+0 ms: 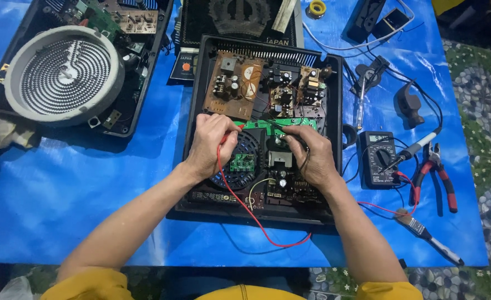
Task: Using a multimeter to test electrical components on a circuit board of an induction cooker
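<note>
One blue tarp point(62, 194) over patterned floor point(478, 94)

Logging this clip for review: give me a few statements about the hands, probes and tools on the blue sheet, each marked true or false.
1. The left hand holds a red-wired probe over the open black case. True.
2. The right hand rests on the multimeter. False: it is inside the case, holding a black-wired probe; the meter lies apart to its right.
3. Red-handled pliers lie right of the multimeter. True.
4. The round coil heater sits at the far right. False: it is at upper left.
</note>
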